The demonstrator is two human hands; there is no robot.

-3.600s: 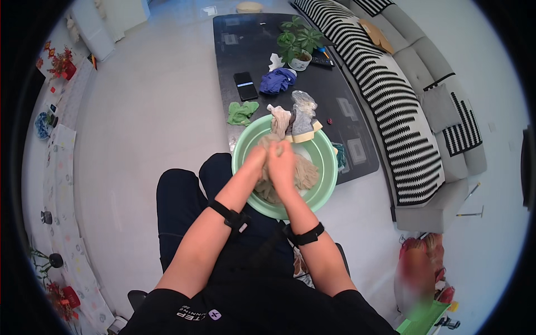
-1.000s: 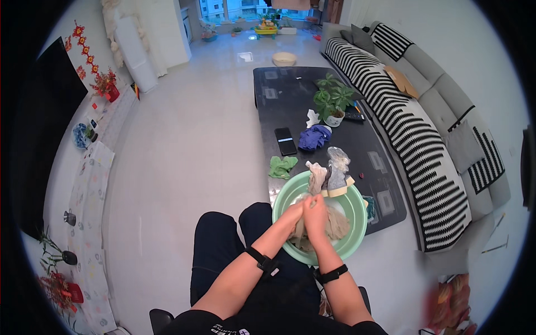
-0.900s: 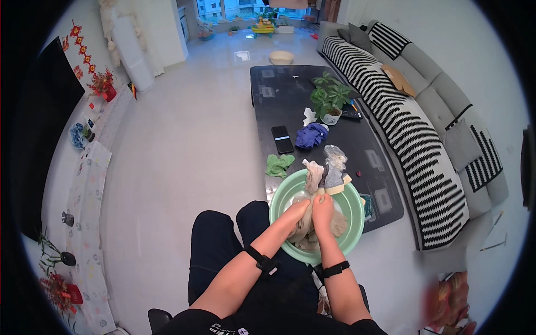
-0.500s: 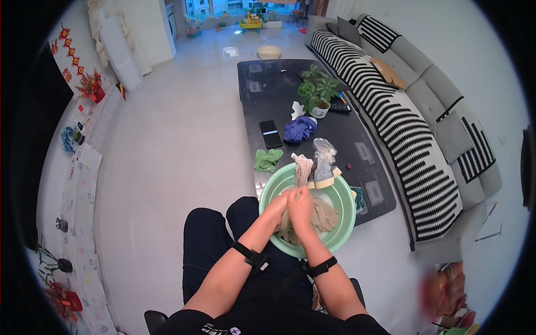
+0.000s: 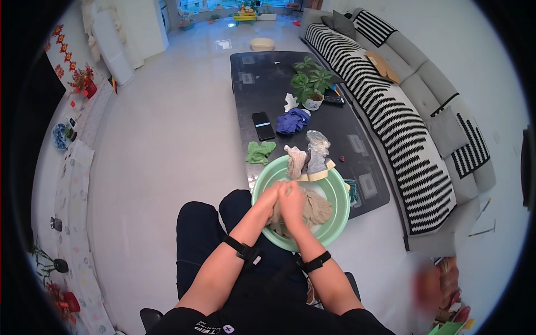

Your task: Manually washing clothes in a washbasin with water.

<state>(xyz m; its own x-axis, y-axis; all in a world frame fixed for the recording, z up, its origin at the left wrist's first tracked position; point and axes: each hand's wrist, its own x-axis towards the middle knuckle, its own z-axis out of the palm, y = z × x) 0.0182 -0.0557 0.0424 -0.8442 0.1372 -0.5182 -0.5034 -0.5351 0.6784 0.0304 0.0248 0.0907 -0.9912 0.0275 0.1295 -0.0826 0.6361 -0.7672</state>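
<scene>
A light green plastic basin [image 5: 338,194] rests at the near edge of a black low table, in front of my knees. Inside it lies a wet beige cloth [image 5: 316,209]. My left hand [image 5: 272,196] and my right hand [image 5: 292,201] are pressed together over the basin, both gripping a bunch of that cloth. Over the far rim of the basin hang a beige rag [image 5: 295,161] and a grey rag [image 5: 317,153]. Each wrist carries a black band.
On the black table [image 5: 265,86] lie a green cloth [image 5: 260,151], a blue cloth [image 5: 293,120], a dark phone [image 5: 262,125] and a potted plant [image 5: 310,87]. A striped sofa [image 5: 391,111] runs along the right. White tiled floor [image 5: 167,145] spreads to the left.
My hands have stayed clasped on the beige cloth in the basin, kneading it slightly. The view has shifted a little as my head moved.
</scene>
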